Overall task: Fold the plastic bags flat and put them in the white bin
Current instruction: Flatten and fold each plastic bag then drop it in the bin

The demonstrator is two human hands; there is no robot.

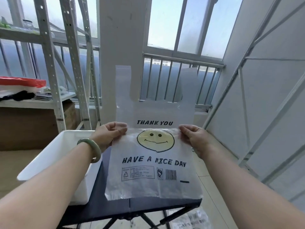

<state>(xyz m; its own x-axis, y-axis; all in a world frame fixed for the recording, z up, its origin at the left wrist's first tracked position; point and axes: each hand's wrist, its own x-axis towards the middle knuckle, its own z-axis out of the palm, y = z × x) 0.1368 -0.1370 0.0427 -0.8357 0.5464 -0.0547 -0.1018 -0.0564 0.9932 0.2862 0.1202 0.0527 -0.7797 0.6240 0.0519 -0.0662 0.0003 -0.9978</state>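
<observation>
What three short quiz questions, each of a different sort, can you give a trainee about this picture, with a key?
1. Fill in: the white bin stands on the ___ side of the plastic bag.
2. Of the left hand and the right hand, which pinch the bag? A) left only B) right only C) both
3. True or false: the bag already lies folded in the bin.
Key: 1 left; 2 C; 3 false.

Storage room or enclosed balcony: slotted-angle metal racks (49, 63) at both sides, cardboard box (28, 128) lower left, barred windows (165, 22) behind.
</observation>
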